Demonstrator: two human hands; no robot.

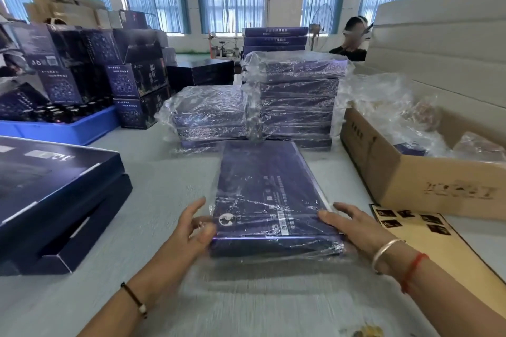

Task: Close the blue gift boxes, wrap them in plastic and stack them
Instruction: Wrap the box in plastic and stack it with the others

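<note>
A blue gift box (269, 194), already covered in clear plastic film, lies flat on the grey bench (164, 178) straight ahead of the person, its long side running away from them. The left hand (189, 230) is at the box's near left corner, its grip pinching the loose film there between thumb and curled fingers, the other fingers spread loosely upward. The right hand (353, 224) lies against the near right corner, fingers fairly straight and pressed to the box's edge, thumb along the side; its grip is spread, curled round nothing. Extra film trails off the near end of the box onto the bench. Just behind the box stand two stacks of wrapped boxes: a tall stack (295, 101) almost touching its far end, and a low stack (208, 117) beside that on the left. To the left, an open dark box with its lid (52, 180) rests near the bench edge, and farther back a blue tray (68, 128) holds dark jars. On the right sits an open cardboard carton (410, 172) with crumpled film inside, and a tan sheet with black stickers (410, 227) lies in front of it. Another person (353, 38) sits far back behind the stacks.
</note>
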